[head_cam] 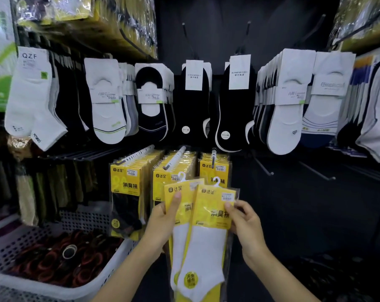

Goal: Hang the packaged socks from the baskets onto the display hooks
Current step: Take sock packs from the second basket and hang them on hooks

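Two yellow packs of white socks with white plastic hangers are fanned out in front of me. My left hand (pixel 165 219) grips the rear pack (pixel 178 192), thumb on its front. My right hand (pixel 245 221) pinches the right edge of the front pack (pixel 210 214). Just behind them, three display hooks carry rows of the same yellow packs: left row (pixel 125 182), middle row (pixel 163 177), right row (pixel 215 168). To the right, bare hooks (pixel 265 168) (pixel 319 173) stick out from the dark panel.
A white perforated basket (pixel 54 288) with dark and red items stands at the lower left. Above hang rows of white and black socks (pixel 193 105) on card headers. Dark shelving lies to the right.
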Motion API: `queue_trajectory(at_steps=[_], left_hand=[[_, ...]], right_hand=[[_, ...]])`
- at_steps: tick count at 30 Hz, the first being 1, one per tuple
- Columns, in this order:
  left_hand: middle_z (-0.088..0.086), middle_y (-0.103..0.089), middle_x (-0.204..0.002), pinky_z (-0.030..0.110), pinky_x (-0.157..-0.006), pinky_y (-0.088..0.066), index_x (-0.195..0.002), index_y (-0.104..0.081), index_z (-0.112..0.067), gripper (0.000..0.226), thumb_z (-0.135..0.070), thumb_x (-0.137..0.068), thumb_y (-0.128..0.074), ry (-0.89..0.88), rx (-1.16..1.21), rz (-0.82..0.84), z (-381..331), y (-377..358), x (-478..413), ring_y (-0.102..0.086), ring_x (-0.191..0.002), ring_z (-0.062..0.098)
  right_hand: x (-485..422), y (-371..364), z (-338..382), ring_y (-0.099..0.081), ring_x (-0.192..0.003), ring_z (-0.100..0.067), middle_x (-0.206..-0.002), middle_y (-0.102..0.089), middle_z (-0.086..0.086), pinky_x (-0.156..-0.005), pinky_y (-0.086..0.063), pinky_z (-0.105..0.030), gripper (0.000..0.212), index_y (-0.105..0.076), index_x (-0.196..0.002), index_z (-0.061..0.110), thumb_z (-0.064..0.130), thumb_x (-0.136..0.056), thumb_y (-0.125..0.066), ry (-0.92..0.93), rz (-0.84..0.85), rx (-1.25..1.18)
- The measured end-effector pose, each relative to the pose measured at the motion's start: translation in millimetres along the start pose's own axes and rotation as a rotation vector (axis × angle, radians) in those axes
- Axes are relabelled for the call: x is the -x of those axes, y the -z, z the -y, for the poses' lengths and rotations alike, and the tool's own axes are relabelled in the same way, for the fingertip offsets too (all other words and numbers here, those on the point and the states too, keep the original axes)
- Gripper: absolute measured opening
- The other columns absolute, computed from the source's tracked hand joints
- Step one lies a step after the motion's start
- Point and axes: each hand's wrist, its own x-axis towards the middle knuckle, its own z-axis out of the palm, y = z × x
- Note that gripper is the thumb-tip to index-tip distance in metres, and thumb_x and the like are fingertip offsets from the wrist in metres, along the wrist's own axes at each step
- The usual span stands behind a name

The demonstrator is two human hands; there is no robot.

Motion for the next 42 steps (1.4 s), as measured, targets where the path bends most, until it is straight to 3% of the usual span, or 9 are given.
queue_trajectory(at_steps=[6, 14, 19, 22, 23, 25, 27, 32, 42], left_hand=[[-0.012, -0.015, -0.038, 0.011, -0.034, -0.016, -0.046, -0.019, -0.024, 0.058, -0.056, -0.085, -0.048, -0.076, -0.131, -0.206, -3.3, 28.8, -12.5, -0.015, -0.032, 0.005], [-0.012, -0.018, -0.038, 0.012, -0.036, -0.016, -0.035, -0.024, -0.028, 0.061, -0.057, -0.084, -0.047, -0.127, -0.125, -0.209, -1.9, 48.5, -12.8, -0.018, -0.034, 0.003], [-0.007, -0.021, -0.034, 0.009, -0.035, -0.019, -0.031, -0.031, -0.027, 0.064, -0.050, -0.089, -0.047, -0.115, -0.146, -0.182, -0.2, 38.2, -10.8, -0.023, -0.030, 0.004], [0.005, -0.020, -0.058, 0.005, -0.038, -0.031, -0.067, -0.025, -0.031, 0.036, -0.043, -0.091, -0.049, -0.169, -0.104, -0.147, 7.0, 27.8, -11.0, -0.054, -0.037, 0.010], [-0.011, -0.027, -0.077, 0.003, -0.041, -0.034, -0.080, -0.036, -0.023, 0.024, -0.040, -0.092, -0.049, -0.156, -0.060, -0.121, 6.9, 23.6, -9.1, -0.061, -0.059, 0.011], [-0.011, -0.056, -0.081, -0.002, -0.045, -0.037, -0.080, -0.058, -0.007, 0.035, -0.037, -0.094, -0.049, -0.099, -0.010, -0.059, 11.6, 14.5, -10.8, -0.064, -0.061, -0.006], [-0.032, -0.067, -0.072, -0.003, -0.049, -0.039, -0.087, -0.064, -0.034, 0.018, -0.039, -0.094, -0.049, -0.059, -0.004, -0.009, 16.4, 5.8, -11.7, -0.060, -0.064, -0.020], [-0.014, -0.075, -0.085, 0.008, -0.060, -0.049, -0.094, -0.069, -0.030, 0.019, -0.042, -0.088, -0.055, -0.038, 0.008, 0.063, 21.2, -23.2, -13.0, -0.070, -0.080, -0.001], [-0.007, -0.066, -0.112, 0.015, -0.070, -0.053, -0.130, -0.048, -0.019, 0.055, -0.026, -0.081, -0.072, -0.100, -0.020, 0.112, 24.4, -43.7, -20.9, -0.067, -0.096, 0.007]], right_hand=[[-25.2, -2.1, 18.5, -0.072, -0.070, -0.008, -0.081, -0.076, 0.001, -0.051, -0.052, -0.016, 0.008, -0.059, -0.098, 0.017, 0.021, -0.091, -0.061, 0.097, -0.081, -0.001], [-69.0, -18.2, 9.6, -0.069, -0.089, -0.031, -0.091, -0.071, -0.013, -0.083, -0.056, -0.047, 0.010, -0.057, -0.092, 0.016, 0.023, -0.090, -0.063, 0.103, -0.161, 0.201], [-90.2, -17.4, -1.8, -0.059, -0.086, -0.018, -0.107, -0.064, -0.010, -0.074, -0.048, -0.028, 0.020, -0.056, -0.097, 0.011, 0.017, -0.084, -0.071, 0.076, -0.394, 0.280], [-86.7, -11.0, -10.2, -0.055, -0.098, -0.019, -0.123, -0.054, -0.012, -0.080, -0.044, -0.027, 0.028, -0.055, -0.109, 0.008, 0.011, -0.085, -0.069, 0.033, -0.465, 0.280], [-82.1, -9.4, -12.3, -0.055, -0.102, -0.020, -0.124, -0.053, -0.011, -0.081, -0.044, -0.028, 0.030, -0.055, -0.111, 0.008, 0.012, -0.085, -0.069, 0.027, -0.447, 0.267], [-67.2, -9.4, -13.6, -0.057, -0.102, -0.019, -0.118, -0.057, -0.008, -0.082, -0.045, -0.028, 0.028, -0.057, -0.111, 0.008, 0.018, -0.087, -0.067, 0.027, -0.347, 0.225], [-45.6, -12.9, -11.2, -0.061, -0.096, -0.017, -0.105, -0.063, -0.005, -0.080, -0.050, -0.026, 0.022, -0.061, -0.106, 0.009, 0.023, -0.090, -0.062, 0.021, -0.168, 0.166], [-1.7, -15.4, -5.7, -0.071, -0.089, -0.011, -0.098, -0.074, -0.001, -0.072, -0.056, -0.020, 0.021, -0.067, -0.105, 0.014, 0.027, -0.089, -0.061, -0.017, 0.199, 0.083], [-24.0, -2.0, 12.3, -0.070, -0.079, -0.007, -0.092, -0.073, -0.001, -0.064, -0.054, -0.016, 0.010, -0.064, -0.098, 0.012, 0.018, -0.093, -0.058, 0.156, -0.073, 0.070]])
